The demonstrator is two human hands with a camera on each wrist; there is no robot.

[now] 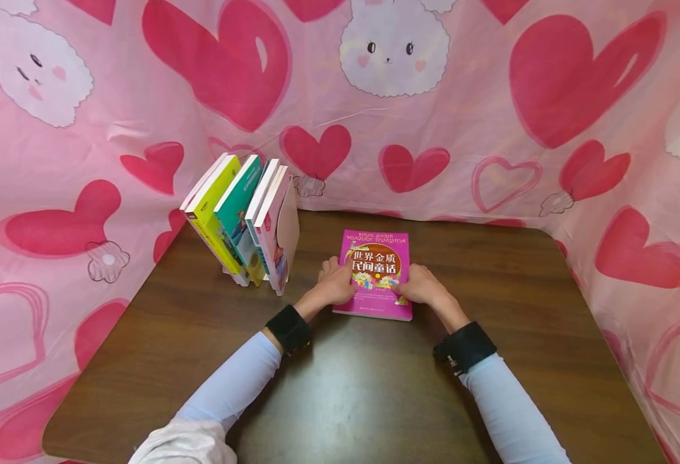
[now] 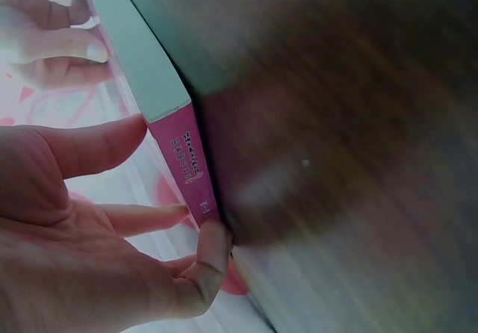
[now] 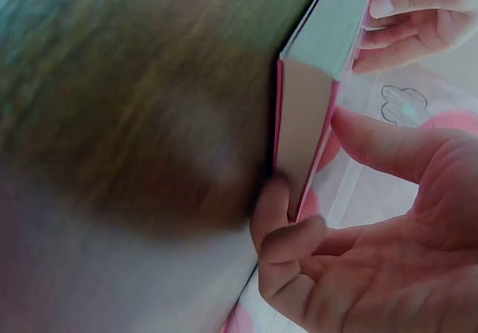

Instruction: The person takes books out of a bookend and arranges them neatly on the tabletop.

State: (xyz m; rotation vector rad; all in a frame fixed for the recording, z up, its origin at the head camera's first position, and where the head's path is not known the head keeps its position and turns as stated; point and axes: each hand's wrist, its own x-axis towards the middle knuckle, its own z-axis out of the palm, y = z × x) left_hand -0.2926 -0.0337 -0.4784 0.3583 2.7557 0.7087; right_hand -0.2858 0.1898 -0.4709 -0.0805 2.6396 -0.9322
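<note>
A magenta book [image 1: 372,305] with Chinese lettering on its cover lies face up on the brown table. My left hand [image 1: 336,283] holds its left side, and my right hand [image 1: 424,285] grips the right side. In the left wrist view, the thumb of the left hand [image 2: 89,251] touches the cover edge, while fingers meet the magenta spine [image 2: 183,154]. Seen from the right wrist, the right hand [image 3: 373,266] has its thumb at the cover edge and bent fingers against the pages [image 3: 302,124]. Whether any fingertips reach underneath is hidden.
Left of the book, several upright books stand in a row, among them a yellow-green one [image 1: 214,222] and a teal one [image 1: 241,193]. A pale bookend-like panel [image 1: 289,222] is at the row's right side. A pink heart-print cloth [image 1: 467,116] surrounds the table [image 1: 508,283].
</note>
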